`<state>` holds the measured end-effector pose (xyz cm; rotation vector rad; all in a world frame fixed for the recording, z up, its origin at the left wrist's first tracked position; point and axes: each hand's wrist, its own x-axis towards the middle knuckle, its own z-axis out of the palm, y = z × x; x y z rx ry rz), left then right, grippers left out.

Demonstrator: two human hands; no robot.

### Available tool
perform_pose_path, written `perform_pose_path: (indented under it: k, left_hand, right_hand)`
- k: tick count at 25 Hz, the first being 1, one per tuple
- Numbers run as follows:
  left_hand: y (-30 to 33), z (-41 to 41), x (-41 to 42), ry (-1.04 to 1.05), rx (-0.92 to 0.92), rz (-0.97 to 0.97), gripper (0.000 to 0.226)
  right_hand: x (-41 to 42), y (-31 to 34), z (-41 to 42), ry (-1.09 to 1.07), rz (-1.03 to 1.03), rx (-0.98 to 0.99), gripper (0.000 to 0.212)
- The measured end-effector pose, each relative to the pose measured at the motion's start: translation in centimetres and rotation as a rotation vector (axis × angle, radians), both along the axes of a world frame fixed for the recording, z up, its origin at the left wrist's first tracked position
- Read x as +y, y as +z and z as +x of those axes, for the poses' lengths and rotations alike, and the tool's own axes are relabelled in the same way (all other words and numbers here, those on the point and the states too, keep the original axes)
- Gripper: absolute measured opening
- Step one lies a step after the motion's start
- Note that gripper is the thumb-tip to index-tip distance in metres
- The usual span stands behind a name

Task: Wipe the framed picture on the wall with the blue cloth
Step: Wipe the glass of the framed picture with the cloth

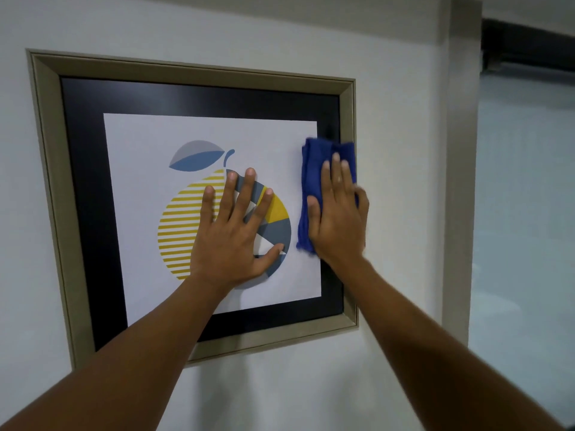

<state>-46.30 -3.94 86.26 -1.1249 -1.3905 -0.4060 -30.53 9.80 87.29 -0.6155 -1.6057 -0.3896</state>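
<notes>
White wall (389, 57) carried the framed picture (193, 66); left hand (231, 231) lay flat, fingers spread, on its centre, right hand (337, 216) pressed the blue cloth (311, 169) flat-palmed at its right edge.

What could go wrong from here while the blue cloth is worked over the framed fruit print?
1. The right hand presses the folded blue cloth at the right edge of the beige-framed fruit print; it could catch the frame's inner lip and slip.
2. The bare left hand, flat on the print's centre, may leave smudges.
3. Pressure from both hands might tilt the hanging frame.
</notes>
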Motion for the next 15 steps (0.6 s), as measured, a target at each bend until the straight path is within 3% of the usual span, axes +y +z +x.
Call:
perform_pose_path:
  k: [3, 6, 11, 15]
  left_hand:
    - [0.1, 0.3, -0.2, 0.001, -0.029, -0.025, 0.090]
    - [0.1, 0.3, -0.3, 0.009, -0.040, -0.035, 0.091]
    - [0.0, 0.2, -0.1, 0.007, -0.027, -0.023, 0.091]
    - [0.0, -0.2, 0.1, -0.019, 0.003, -0.006, 0.090]
  right_hand:
    - [-1.1, -8.6, -0.5, 0.146, -0.077, 0.023, 0.060]
    - [-1.6, -12.9, -1.1, 0.266, -0.127, 0.046, 0.059]
    - [-1.5, -11.7, -1.4, 0.239, -0.121, 0.054, 0.061]
    - [-1.7, -5.4, -1.3, 0.264, -0.067, 0.048, 0.063]
